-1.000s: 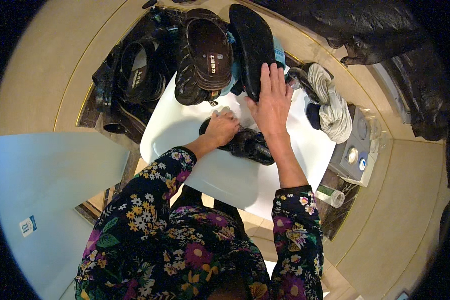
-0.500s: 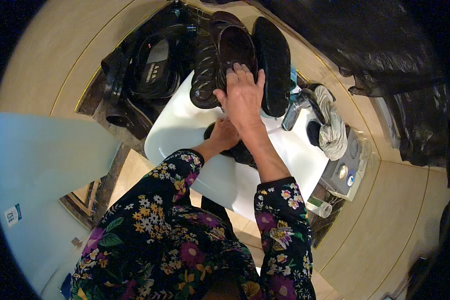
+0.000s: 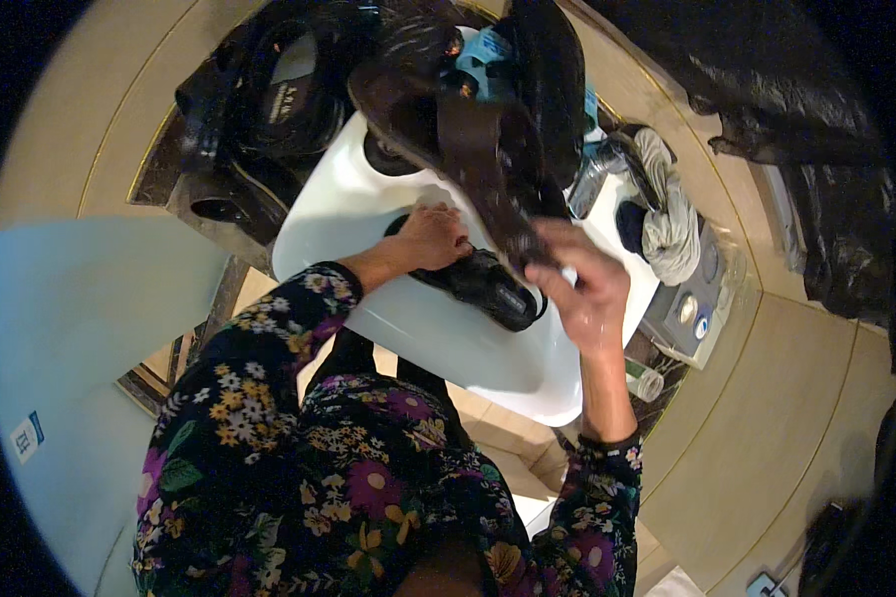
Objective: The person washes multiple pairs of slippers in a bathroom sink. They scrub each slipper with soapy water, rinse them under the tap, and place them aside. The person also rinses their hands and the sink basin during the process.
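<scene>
My left hand [image 3: 433, 239] is closed on a black sandal [image 3: 506, 298] lying in the white sink [image 3: 528, 383]. The sandal's heel end points right; its other end is partly hidden under my fingers. My right hand [image 3: 582, 284], blurred by motion, grips one end of a dark brown slipper [image 3: 473, 149]. That slipper hangs over the sink's far part, tilted, with its far end up and to the left. Another dark slipper [image 3: 548, 75] leans upright behind the sink, next to light-blue containers [image 3: 488, 55].
Several dark shoes [image 3: 289, 90] crowd the far left counter. The tap [image 3: 595, 179] stands at the sink's right, beside a grey cloth [image 3: 672, 244], a grey box [image 3: 682, 303] and a clear jar [image 3: 645, 381]. Black plastic sheeting [image 3: 707, 80] hangs upper right; a frosted panel [image 3: 90, 318] stands left.
My right hand has moved right and nearer, pulling the brown slipper from behind the sink out over it. The black sandal in the sink shows more, and my left hand has shifted slightly left.
</scene>
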Tool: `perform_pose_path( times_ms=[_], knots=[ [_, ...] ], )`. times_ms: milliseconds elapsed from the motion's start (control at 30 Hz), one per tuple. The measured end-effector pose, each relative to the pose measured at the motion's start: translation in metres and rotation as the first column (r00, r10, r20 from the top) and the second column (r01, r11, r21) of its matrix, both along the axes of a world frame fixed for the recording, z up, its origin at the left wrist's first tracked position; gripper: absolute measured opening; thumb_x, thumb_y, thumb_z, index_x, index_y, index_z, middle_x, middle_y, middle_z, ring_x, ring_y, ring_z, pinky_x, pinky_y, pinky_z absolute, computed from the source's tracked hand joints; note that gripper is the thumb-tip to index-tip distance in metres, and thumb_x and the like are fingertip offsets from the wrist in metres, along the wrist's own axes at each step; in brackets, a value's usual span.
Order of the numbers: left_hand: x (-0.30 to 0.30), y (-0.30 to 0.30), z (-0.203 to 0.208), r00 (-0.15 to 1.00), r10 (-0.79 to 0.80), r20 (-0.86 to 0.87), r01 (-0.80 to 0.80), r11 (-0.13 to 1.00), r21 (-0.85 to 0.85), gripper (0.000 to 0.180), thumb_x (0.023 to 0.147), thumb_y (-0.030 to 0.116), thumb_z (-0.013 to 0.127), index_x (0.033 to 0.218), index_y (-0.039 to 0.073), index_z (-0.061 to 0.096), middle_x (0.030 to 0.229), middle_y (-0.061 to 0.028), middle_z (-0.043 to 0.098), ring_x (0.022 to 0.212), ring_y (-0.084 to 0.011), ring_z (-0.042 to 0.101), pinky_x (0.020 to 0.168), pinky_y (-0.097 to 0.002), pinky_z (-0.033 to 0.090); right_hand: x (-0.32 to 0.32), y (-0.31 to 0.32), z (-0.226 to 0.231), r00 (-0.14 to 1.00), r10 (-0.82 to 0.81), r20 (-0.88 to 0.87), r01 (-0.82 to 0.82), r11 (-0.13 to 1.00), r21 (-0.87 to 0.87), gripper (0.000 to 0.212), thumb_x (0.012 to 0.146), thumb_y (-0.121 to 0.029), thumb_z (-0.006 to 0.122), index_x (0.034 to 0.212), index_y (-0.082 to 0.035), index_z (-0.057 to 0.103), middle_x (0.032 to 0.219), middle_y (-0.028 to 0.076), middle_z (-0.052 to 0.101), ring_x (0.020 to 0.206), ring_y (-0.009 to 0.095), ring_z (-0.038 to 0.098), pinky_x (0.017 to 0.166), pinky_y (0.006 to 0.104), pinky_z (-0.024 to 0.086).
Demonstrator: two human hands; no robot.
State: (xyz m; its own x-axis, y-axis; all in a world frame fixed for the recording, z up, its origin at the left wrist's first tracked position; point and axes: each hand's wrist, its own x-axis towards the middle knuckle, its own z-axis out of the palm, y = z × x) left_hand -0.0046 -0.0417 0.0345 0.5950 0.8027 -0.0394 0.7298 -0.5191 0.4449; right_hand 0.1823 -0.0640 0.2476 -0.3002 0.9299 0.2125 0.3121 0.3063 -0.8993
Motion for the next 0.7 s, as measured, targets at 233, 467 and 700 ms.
perform_pose_path(
  times_ms=[233, 467, 700],
  knots=[
    [-0.009, 0.008, 0.072, 0.955, -0.196, -0.224, 0.082, 0.896, -0.437, 0.031, 0.084, 0.034, 0.047, 0.086, 0.008, 0.064, 0.095, -0.0149, 0.060, 0.095, -0.0325, 0.055, 0.079, -0.0475, 0.043, 0.063, -0.054, -0.017, 0.957, -0.197, -0.214, 0.128, 0.946, -0.298, 0.016, 0.064, 0.011, 0.063, 0.078, 0.007, 0.060, 0.086, 0.014, 0.063, 0.080, 0.022, 0.058, 0.071, 0.0300, 0.045],
    [-0.008, 0.005, 0.066, 0.937, -0.211, -0.277, 0.088, 0.913, -0.398, 0.029, 0.086, 0.032, 0.047, 0.087, 0.008, 0.064, 0.094, -0.0138, 0.059, 0.096, -0.0312, 0.055, 0.076, -0.0475, 0.044, 0.092, -0.063, -0.045, 0.920, -0.316, -0.232, 0.168, 0.852, -0.496, 0.016, 0.066, 0.011, 0.064, 0.081, 0.006, 0.061, 0.079, 0.006, 0.061, 0.066, 0.009, 0.052, 0.060, 0.0216, 0.042],
    [-0.012, 0.005, 0.069, 0.965, -0.230, -0.125, 0.175, 0.922, -0.347, 0.021, 0.081, 0.026, 0.054, 0.085, 0.008, 0.065, 0.091, -0.0129, 0.059, 0.090, -0.0316, 0.054, 0.076, -0.0436, 0.045, 0.075, -0.038, -0.078, 0.992, -0.118, 0.039, 0.124, 0.940, -0.317, 0.015, 0.066, 0.011, 0.054, 0.079, 0.005, 0.057, 0.078, 0.011, 0.061, 0.071, 0.019, 0.057, 0.065, 0.0253, 0.045]
  ],
)
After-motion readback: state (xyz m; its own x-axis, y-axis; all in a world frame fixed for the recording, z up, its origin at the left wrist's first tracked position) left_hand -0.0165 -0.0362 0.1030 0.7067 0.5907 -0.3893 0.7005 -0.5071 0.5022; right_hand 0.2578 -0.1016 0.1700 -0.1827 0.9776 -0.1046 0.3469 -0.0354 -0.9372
